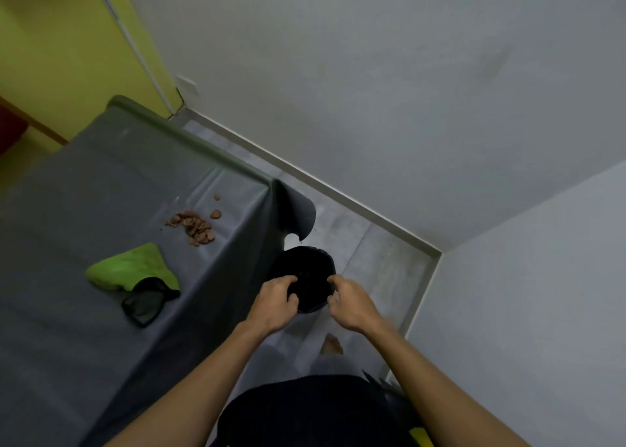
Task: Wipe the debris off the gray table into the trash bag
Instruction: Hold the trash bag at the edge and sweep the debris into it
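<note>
My left hand (pixel 276 302) and right hand (pixel 350 306) both grip the rim of the black trash bag (pixel 303 270), which sits off the bench (pixel 84 189) edge, just beside its corner. Between the bag and the brown debris (pixel 193 226) the bench surface lies bare, an open sweep path to the edge. The green cloth (pixel 132 265) and a black item (pixel 147 302) touching it occupy the nearer bench, well clear of that path. The draped cover corner (pixel 298 209) hangs above the bag's far rim. The walls (pixel 406 91) close off the floor (pixel 372 260) beyond the bag.
</note>
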`<state>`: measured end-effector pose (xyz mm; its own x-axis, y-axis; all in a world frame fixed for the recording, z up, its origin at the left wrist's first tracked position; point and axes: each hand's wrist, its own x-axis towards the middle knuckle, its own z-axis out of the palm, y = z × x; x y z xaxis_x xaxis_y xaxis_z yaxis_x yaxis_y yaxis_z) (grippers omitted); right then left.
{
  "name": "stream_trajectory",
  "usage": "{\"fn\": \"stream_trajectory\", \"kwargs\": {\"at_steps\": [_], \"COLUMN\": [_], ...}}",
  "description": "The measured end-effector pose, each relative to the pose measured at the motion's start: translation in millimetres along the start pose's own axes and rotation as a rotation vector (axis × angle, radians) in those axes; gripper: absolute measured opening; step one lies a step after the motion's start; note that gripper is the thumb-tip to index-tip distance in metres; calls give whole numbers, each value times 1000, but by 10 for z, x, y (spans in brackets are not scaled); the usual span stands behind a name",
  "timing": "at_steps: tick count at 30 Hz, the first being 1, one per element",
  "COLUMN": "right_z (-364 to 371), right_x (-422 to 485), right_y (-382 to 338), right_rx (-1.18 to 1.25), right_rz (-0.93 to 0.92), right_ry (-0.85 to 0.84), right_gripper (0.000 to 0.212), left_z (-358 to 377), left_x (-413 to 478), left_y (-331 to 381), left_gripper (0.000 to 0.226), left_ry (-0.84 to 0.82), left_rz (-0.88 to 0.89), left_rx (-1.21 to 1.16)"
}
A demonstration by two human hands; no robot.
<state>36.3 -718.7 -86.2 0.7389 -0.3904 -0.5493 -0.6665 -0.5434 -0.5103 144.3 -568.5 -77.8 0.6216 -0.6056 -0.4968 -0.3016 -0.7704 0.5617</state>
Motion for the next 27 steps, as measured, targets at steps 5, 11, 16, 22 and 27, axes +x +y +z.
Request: {"fn": "stream_trajectory", "kwargs": {"at_steps": [5, 11, 16, 22, 27], "right_z": [-117, -90, 210, 891, 1669], "right_x": [225, 565, 997, 1621, 2153], "right_y": [141, 232, 370, 894, 1493], "right_rx": [-18, 39, 92, 139, 172], "right_rz": [44, 142, 201, 306, 364], "right_ry": [-60, -114, -132, -165, -135], "right_gripper": [48, 52, 52, 53, 51], "left_z": [-19, 16, 271, 758, 1268], "left_x": [220, 619, 1030, 1685, 2260], "left_y": [18, -123, -468, -1125, -1714], "left_gripper": [48, 49, 49, 51, 57], "left_ry": [-62, -131, -213, -296, -314], "left_rz": [-77, -200, -279, -382, -444], "left_rx": [-17, -69, -82, -41, -40]}}
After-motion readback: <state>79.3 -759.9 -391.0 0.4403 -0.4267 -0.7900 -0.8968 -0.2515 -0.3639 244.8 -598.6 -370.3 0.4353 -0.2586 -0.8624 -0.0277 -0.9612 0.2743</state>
